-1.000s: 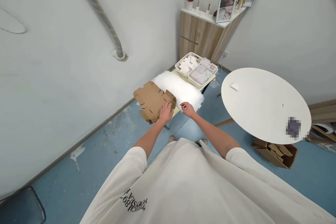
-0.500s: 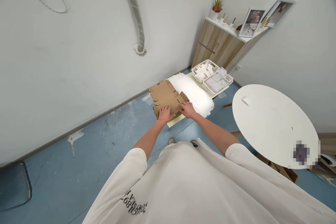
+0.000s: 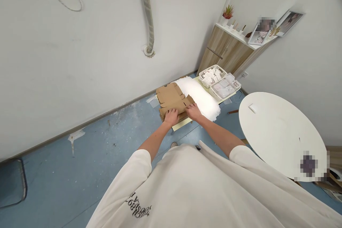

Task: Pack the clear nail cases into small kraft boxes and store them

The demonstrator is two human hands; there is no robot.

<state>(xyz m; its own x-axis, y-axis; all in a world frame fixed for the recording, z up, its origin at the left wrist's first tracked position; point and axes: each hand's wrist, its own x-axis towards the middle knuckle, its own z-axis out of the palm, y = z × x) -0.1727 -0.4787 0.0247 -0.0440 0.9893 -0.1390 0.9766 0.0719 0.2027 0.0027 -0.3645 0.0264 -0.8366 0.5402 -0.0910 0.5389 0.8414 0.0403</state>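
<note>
Left grip [image 3: 171, 116]: the near edge of the cardboard is being touched by bent fingers; whether it is being pinched or only pressed cannot be told.
Right grip [image 3: 193, 111]: the slotted flap at the cardboard's right is being touched by half-curled fingers; how tightly they are being closed cannot be told.
Cardboard [image 3: 169, 97]: a flat, notched brown piece is lying under the fingers of both grips and is stretching beyond the left one.
Surface [image 3: 182, 125]: a pale yellow strip is being left uncovered just on the near side of both grips.
White pile [image 3: 205, 98]: its ragged edge is being shown just beyond and to the right of the right grip.
Baskets [image 3: 217, 94]: two white ones are being borne side by side, farther beyond the right grip, both filled with small packets.
Cabinet [image 3: 227, 49]: a plant [image 3: 228, 12] and framed pictures are being carried on its top, well beyond both grips.
Round table [image 3: 278, 124]: it is standing well apart, to the right grip's right.
</note>
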